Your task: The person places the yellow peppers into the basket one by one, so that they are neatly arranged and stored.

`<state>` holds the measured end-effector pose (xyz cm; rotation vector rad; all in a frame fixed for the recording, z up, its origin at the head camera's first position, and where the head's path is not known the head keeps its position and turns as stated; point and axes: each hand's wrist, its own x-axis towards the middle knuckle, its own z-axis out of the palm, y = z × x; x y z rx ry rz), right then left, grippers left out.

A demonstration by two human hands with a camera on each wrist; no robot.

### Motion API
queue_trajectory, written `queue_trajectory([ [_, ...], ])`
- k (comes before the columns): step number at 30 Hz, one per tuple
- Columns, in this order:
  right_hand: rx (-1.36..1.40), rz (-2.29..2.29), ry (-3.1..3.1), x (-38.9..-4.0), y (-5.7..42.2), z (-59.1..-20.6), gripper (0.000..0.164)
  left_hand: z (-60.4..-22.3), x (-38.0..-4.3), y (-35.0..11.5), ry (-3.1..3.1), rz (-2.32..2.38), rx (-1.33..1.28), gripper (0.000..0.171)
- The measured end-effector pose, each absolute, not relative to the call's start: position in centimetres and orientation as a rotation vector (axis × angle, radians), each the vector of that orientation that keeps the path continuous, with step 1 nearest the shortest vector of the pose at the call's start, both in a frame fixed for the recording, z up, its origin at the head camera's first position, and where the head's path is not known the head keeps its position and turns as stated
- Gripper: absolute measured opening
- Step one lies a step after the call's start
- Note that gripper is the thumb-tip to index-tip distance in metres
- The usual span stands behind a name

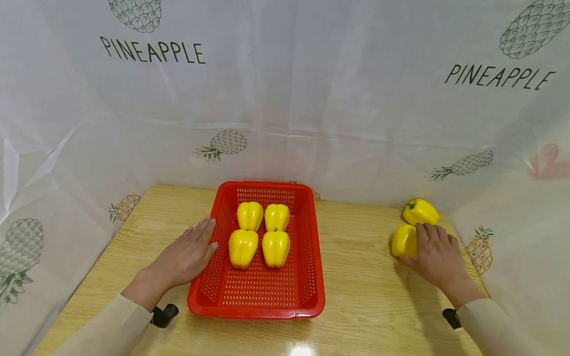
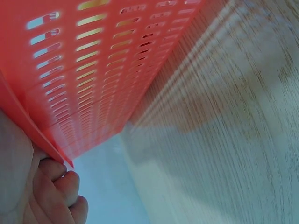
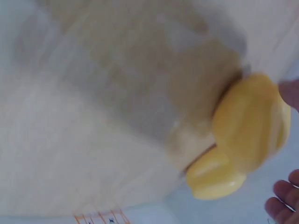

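At the left side of a red plastic basket (image 1: 268, 315), my left hand (image 1: 186, 254) rests on the rim with its fingers fairly straight and together. Its fingertips (image 2: 70, 186) show at the rim's edge in the left wrist view. Over on the right, my right hand (image 1: 438, 256) is at a yellow bell pepper (image 1: 404, 240). In the right wrist view the thumb (image 3: 290, 93) meets the side of this pepper (image 3: 252, 123), while the other fingers (image 3: 282, 203) stand spread apart from it. Just behind lies a second yellow bell pepper (image 1: 421, 212) on its side.
Several yellow bell peppers (image 1: 243, 248) sit in two rows in the basket's far half. Under everything is a wood-grain table (image 1: 356, 297). A pale sheet (image 1: 293, 88) printed with pineapples stands at the back and both sides.
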<state>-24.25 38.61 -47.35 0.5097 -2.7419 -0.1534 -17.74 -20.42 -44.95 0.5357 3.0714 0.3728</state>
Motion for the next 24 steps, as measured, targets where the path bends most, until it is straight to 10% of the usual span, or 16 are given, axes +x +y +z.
queue_trajectory([
  [24,0.279,-0.057,-3.129,-26.3,37.7,-47.2,0.091,-44.9,-17.6,-20.3,3.085,0.353,0.529,0.064],
])
